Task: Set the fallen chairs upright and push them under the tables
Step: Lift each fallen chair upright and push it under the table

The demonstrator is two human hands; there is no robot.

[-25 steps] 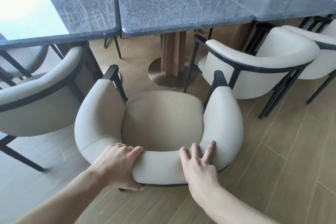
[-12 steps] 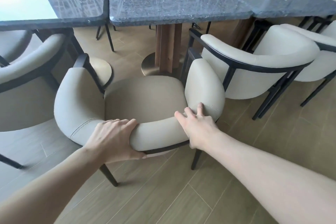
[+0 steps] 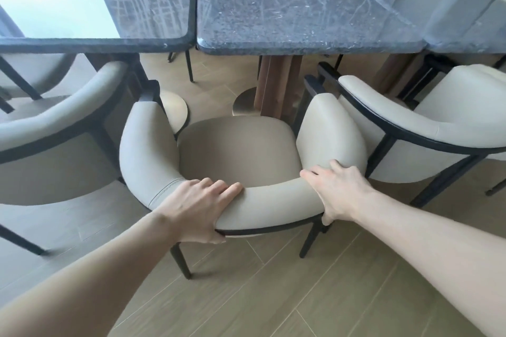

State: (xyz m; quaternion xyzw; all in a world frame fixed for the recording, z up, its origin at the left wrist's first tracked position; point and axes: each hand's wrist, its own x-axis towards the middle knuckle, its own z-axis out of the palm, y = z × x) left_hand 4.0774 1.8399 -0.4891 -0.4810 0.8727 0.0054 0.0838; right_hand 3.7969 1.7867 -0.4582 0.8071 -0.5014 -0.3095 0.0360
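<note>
A beige padded chair (image 3: 235, 156) with a curved backrest and black legs stands upright in front of me, facing the dark marble table (image 3: 301, 11). My left hand (image 3: 197, 208) wraps over the left part of the backrest, thumb underneath. My right hand (image 3: 339, 191) grips the right part of the backrest, fingers over the top. The chair's front edge is close to the table's wooden pedestal (image 3: 276, 85), and its arm tips sit just short of the tabletop edge.
A second marble table (image 3: 109, 8) adjoins on the left, a third (image 3: 462, 8) on the right. Upright beige chairs flank mine: one at left (image 3: 54, 128), one at right (image 3: 438, 123). Two more chairs stand beyond the tables. The floor is wood-look tile.
The chair has slid forward towards the table, its arms nearing the tabletop edge. My right hand moved from resting flat on the backrest to gripping it.
</note>
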